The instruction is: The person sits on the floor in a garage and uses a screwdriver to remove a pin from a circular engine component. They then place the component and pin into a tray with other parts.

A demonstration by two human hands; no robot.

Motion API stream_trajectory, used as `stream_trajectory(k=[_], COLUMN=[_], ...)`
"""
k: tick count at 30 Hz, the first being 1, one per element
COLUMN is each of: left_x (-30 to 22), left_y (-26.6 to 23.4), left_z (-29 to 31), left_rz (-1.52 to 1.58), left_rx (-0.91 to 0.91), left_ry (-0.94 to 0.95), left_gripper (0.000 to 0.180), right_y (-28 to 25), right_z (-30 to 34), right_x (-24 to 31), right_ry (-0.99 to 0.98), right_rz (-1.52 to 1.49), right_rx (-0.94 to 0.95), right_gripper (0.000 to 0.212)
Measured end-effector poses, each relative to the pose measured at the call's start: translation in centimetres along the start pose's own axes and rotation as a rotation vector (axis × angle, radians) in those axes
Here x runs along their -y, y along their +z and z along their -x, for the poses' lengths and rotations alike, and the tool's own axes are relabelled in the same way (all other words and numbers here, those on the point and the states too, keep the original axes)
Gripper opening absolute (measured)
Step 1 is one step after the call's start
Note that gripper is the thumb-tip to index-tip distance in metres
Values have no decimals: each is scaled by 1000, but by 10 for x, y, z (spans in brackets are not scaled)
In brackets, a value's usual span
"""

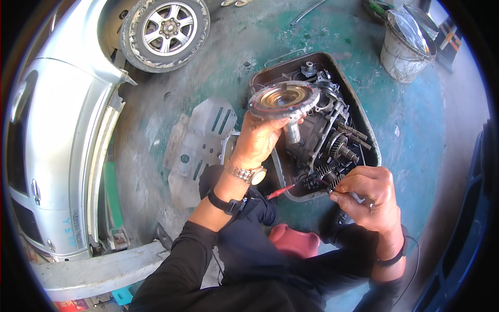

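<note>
My left hand (260, 136) is raised over the near left side of a deep tray (370, 130), its fingers wrapped under a round metal housing (283, 101). A ringed, gold-coloured recess opens on the housing's top, and a short metal stub points down from its underside. My right hand (368, 196) hangs at the tray's near right corner with thumb and fingers pinched together. Its fingertips are beside a dark toothed gear (328, 176); what they grip cannot be made out. In the tray lie a grey gearbox casing (307, 136) and another gear on a shaft (340, 146).
A red-handled tool (281, 192) leans at the tray's near edge. Left of the tray lies a slotted metal plate (205, 135). A red stool (294, 240) is between my legs. A silver vehicle (67, 140) with its wheel (167, 30) stands left; a dirty bucket (403, 54) stands far right.
</note>
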State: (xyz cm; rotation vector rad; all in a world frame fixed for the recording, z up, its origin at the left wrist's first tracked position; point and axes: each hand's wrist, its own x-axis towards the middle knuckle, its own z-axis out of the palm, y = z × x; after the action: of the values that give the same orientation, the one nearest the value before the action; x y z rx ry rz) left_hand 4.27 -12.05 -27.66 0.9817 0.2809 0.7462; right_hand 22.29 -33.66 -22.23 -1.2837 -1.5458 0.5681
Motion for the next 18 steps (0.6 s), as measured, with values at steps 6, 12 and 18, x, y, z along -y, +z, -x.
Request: stream_trajectory(k=[6,12,18], left_x=[3,4,0], left_y=[3,8,16], left_z=[1,2,13], left_rz=[4,-49,-206], left_rx=[-50,44,-79], left_ry=[-77,-69,-211], left_gripper=[50,51,55], right_y=[-3,2,10], right_z=[-1,1,-4], right_x=[6,1,4], right_ry=[60,133,149], right_rz=[-82,20,92], right_rx=[79,91,47], right_gripper=[16,17,12])
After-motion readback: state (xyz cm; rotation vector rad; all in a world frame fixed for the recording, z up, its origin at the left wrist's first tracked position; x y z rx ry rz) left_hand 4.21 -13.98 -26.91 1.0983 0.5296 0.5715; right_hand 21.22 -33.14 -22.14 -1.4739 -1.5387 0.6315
